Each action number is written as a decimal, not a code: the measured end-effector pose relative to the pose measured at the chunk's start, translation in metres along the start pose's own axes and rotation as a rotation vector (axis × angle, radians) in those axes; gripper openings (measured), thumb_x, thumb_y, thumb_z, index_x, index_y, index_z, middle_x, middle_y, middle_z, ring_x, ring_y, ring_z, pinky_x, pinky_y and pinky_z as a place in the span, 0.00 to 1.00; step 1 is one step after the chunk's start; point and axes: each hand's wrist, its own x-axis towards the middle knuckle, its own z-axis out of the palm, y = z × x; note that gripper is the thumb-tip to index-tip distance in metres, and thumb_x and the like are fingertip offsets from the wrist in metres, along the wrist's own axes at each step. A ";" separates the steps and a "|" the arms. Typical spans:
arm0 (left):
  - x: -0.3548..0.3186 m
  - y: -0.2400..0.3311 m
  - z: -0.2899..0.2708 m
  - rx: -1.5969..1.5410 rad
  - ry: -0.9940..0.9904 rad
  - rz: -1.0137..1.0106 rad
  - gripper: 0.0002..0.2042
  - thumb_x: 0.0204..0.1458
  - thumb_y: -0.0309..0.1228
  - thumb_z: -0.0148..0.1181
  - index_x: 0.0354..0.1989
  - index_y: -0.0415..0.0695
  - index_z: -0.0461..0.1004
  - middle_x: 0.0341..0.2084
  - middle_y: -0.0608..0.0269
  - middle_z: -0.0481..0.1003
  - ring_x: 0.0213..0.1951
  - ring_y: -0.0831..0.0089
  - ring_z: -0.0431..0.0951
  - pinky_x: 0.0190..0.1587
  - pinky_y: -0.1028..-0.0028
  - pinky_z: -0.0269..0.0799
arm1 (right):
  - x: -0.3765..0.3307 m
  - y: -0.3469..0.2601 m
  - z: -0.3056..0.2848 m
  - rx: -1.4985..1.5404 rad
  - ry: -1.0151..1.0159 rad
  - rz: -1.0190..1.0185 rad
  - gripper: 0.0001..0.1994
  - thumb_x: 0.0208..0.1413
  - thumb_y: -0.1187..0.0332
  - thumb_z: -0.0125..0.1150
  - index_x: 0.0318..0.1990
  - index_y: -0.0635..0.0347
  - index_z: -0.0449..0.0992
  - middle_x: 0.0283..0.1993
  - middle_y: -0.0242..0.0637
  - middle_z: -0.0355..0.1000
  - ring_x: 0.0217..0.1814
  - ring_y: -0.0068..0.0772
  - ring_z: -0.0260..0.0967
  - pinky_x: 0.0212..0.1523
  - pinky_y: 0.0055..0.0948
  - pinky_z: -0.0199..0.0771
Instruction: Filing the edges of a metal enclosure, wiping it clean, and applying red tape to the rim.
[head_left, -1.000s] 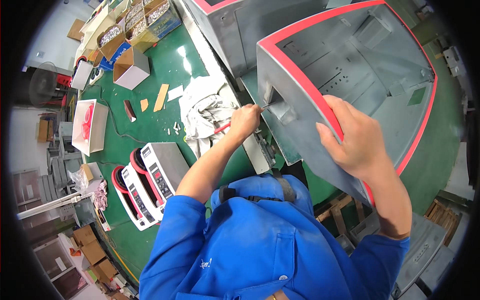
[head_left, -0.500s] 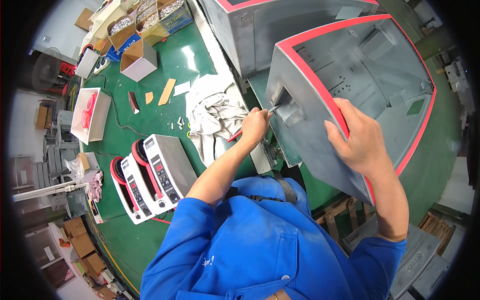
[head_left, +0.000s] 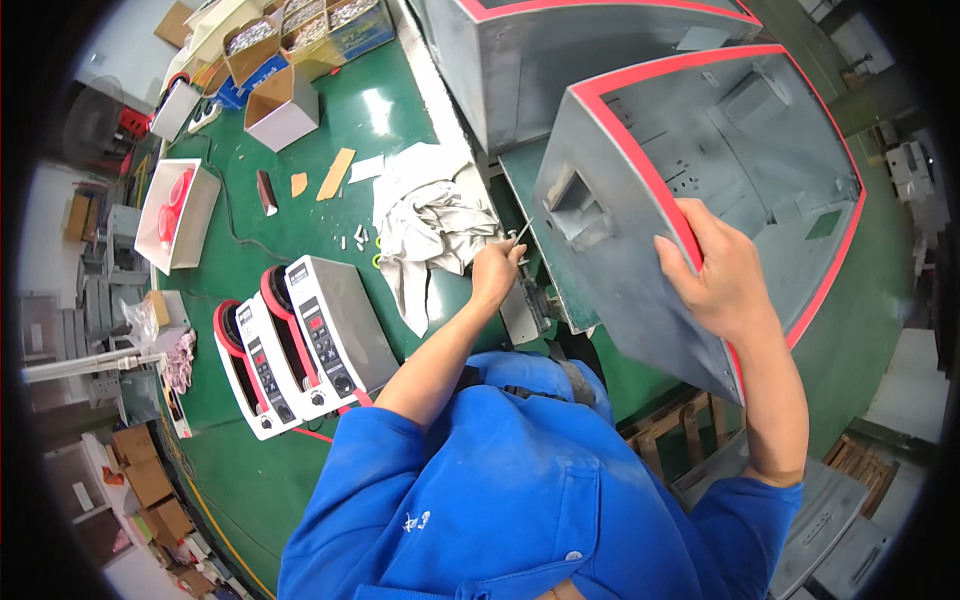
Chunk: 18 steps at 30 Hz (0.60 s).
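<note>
A large grey metal housing (head_left: pixel 625 290), edged with red along its open rim, stands tilted in front of me on the right. My right hand (head_left: pixel 718 270) grips that rim, thumb outside and fingers over the edge. A squarish opening (head_left: pixel 580 212) shows in the housing's left wall. Closed round a thin, pointed metal tool (head_left: pixel 522 233), my left hand (head_left: pixel 494 272) is apart from the wall, beside the bench edge and a crumpled white cloth (head_left: pixel 430 220). The tool's exact kind is unclear, its handle being covered by the fingers.
Two white devices with red trim (head_left: pixel 325 335) stand on the green bench (head_left: pixel 350 240). Boxes of small parts (head_left: pixel 255 55) and a white bin with red rolls (head_left: pixel 205 215) sit farther off. A second grey housing (head_left: pixel 510 75) lies beyond mine; a wooden pallet (head_left: pixel 685 430) is below.
My left hand has drawn the tool out of the wall opening and back toward me. The housing has tilted slightly, while my right hand keeps its grip on the rim.
</note>
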 end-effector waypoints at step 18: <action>-0.023 -0.036 -0.039 -1.014 0.346 -0.241 0.10 0.51 0.32 0.52 0.37 0.38 0.69 0.17 0.69 0.66 0.14 0.85 0.62 0.14 0.85 0.54 | -0.002 -0.010 0.004 0.003 0.034 -0.008 0.16 0.47 0.65 0.54 0.43 0.60 0.67 0.36 0.42 0.69 0.36 0.43 0.68 0.38 0.31 0.66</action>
